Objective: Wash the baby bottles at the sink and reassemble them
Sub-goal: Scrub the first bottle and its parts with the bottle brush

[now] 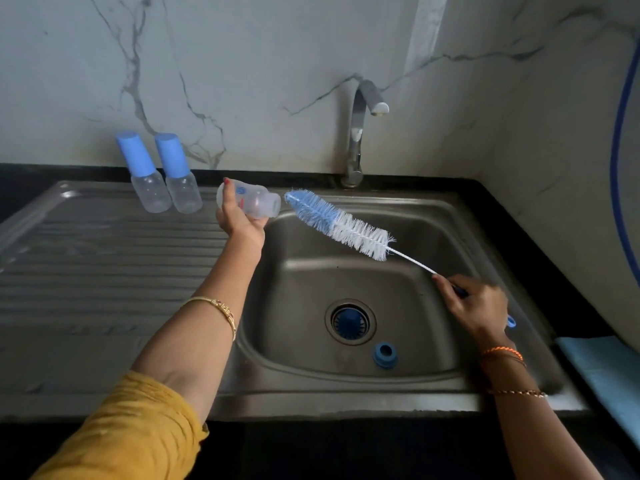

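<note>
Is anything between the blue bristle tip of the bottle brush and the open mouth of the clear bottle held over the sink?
Nothing: head view shows a bare gap between brush tip and bottle mouth.

We see a brushed stainless-steel sink (433,216), dull grey with soft glare, and on its left a ribbed steel drainboard (104,258) of the same satin finish. The curved chrome tap (358,133) at the far edge looks shinier. Behind it we see a smooth white marble-look wall (259,57) with grey veins. The counter rim (512,192) is black and glossy. Two clear plastic bottles with matt blue plastic caps (162,174) stand far left; a third clear plastic bottle (256,202) looks cloudy. The blue-and-white bristle brush (339,225) looks fuzzy on a twisted wire stem. A blue plastic ring (385,355) lies in the basin. At near right lies a pale blue cloth (609,368).
</note>
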Action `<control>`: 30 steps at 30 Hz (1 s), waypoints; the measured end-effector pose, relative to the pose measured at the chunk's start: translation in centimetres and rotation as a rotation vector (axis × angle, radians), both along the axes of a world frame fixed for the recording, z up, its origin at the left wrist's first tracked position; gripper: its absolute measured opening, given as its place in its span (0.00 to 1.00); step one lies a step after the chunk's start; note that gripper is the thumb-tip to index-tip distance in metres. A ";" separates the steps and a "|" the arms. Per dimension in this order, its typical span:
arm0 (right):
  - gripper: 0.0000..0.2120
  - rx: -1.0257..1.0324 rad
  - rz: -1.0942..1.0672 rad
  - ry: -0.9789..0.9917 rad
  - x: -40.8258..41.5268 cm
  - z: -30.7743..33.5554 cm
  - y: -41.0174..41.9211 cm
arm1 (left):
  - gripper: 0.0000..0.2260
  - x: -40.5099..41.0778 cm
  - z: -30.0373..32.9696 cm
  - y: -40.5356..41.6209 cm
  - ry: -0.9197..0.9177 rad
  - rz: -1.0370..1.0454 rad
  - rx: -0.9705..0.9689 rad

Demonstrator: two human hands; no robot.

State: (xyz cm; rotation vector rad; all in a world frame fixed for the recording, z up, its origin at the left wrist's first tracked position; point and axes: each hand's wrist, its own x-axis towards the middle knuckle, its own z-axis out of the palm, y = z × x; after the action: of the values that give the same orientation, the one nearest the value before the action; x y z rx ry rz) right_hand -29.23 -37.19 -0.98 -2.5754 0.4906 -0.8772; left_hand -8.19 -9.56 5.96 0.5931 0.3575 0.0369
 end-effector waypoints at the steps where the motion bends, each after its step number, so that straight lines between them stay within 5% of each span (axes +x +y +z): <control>1: 0.11 -0.003 0.000 0.002 0.0 0.0 -0.1 | 0.24 0.3 0.0 0.0 -0.002 0.011 -0.026; 10: 0.17 -0.065 0.091 -0.009 0.6 0.0 1.2 | 0.27 0.5 -1.0 -0.6 -0.016 -0.094 0.114; 16: 0.11 -0.175 0.073 -0.117 1.9 1.1 5.5 | 0.25 0.5 -0.7 -0.9 -0.099 -0.140 0.125; 18: 0.12 -0.014 0.054 0.027 2.7 1.7 7.1 | 0.24 0.4 -0.4 -1.1 -0.151 -0.138 0.107; 22: 0.17 0.750 0.345 0.428 4.2 2.7 7.4 | 0.16 0.9 1.2 -0.2 -0.221 -0.116 0.085; 24: 0.17 0.916 0.374 0.476 4.5 2.5 7.0 | 0.11 1.0 1.5 0.0 -0.233 -0.119 0.059; 27: 0.05 0.782 0.418 0.375 4.6 1.8 6.5 | 0.12 0.4 0.8 -0.2 -0.175 -0.085 0.041; 30: 0.10 0.369 0.293 0.324 4.1 1.1 5.0 | 0.17 0.3 -0.4 -0.4 -0.105 -0.048 0.004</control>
State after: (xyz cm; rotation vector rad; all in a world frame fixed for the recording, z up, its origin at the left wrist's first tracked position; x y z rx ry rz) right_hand -25.12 -32.17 0.08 -2.3647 0.3129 -0.2412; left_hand -7.93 -9.95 5.59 0.6013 0.2412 0.0224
